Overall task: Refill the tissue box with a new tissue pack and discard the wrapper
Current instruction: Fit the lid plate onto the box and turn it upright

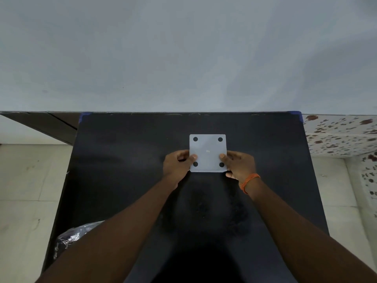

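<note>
A square white tissue box (207, 148) lies bottom-up on the black table (122, 170), its flat underside showing four round black feet at the corners. My left hand (177, 165) grips its left edge, thumb on top near the lower left foot. My right hand (239, 165), an orange band on its wrist, grips the right edge with its thumb on top. No tissue pack or wrapper shows.
A bin lined with a dark crinkled bag (71, 240) stands on the floor at the table's near left. A grey wall (183, 58) runs right behind the table's far edge. Patterned tiles (338, 135) lie to the right.
</note>
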